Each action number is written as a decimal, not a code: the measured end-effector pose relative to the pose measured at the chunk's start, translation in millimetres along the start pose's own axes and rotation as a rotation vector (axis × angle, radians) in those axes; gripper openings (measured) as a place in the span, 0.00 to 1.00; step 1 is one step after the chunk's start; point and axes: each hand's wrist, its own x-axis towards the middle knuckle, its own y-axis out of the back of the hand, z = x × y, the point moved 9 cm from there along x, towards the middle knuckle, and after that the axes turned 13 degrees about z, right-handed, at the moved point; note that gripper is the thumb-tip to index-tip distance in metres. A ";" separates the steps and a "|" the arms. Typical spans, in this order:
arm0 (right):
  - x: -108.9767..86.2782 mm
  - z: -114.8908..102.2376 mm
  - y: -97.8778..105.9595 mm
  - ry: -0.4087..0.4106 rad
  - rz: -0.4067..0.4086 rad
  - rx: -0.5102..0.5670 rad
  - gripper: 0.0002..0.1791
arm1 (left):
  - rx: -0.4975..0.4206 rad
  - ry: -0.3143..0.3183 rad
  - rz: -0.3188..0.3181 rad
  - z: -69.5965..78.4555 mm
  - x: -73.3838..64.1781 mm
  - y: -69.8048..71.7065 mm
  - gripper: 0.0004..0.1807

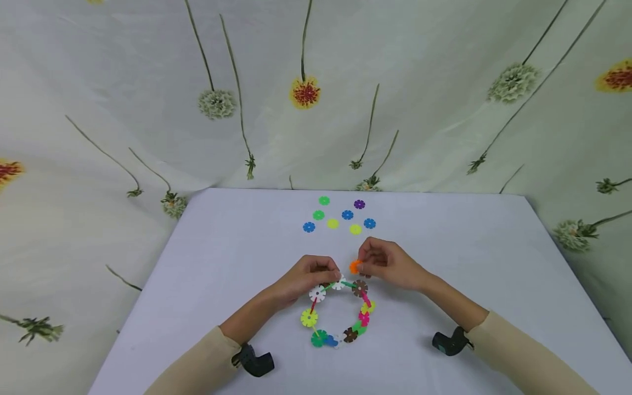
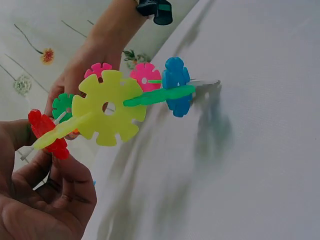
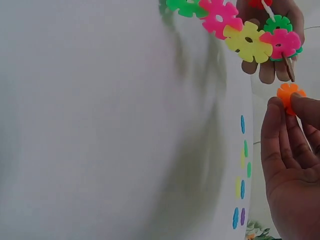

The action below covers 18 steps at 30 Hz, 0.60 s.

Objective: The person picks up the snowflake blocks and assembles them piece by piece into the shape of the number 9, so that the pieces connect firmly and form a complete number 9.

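A ring of interlocked plastic snowflake discs (image 1: 309, 318) in many colours hangs from my left hand (image 1: 316, 272), whose thumb and fingers pinch it at the white discs along its far side. In the left wrist view, a yellow disc (image 2: 109, 107), a red disc (image 2: 49, 134) and a blue disc (image 2: 176, 87) show on its near part. My right hand (image 1: 391, 264) pinches a loose orange snowflake disc (image 3: 289, 97) between thumb and fingers. The orange disc is close beside the brown disc (image 1: 360, 288) of the ring, with a small gap between them in the right wrist view.
Several loose discs lie flat at the far side of the white table (image 1: 237, 230): blue (image 1: 309, 227), green (image 1: 319, 215), yellow (image 1: 355, 229) and purple (image 1: 359, 204). Behind the table hangs a flower-printed cloth (image 1: 276, 131). Each wrist wears a black camera (image 1: 254, 362).
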 end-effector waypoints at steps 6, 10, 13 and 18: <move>-12.8 -9.8 -4.5 0.027 -0.033 0.050 0.07 | -0.012 -0.012 0.000 1.1 1.1 -2.9 0.12; -15.4 -11.4 -6.0 0.036 -0.024 0.045 0.06 | -0.031 -0.021 0.000 3.2 2.0 -3.8 0.12; -16.1 -12.6 -7.5 0.048 -0.015 0.021 0.05 | -0.036 -0.020 -0.004 4.1 1.9 -4.7 0.12; -18.2 -16.5 -8.4 0.079 0.010 -0.012 0.04 | -0.030 -0.011 -0.016 4.1 1.0 -6.7 0.12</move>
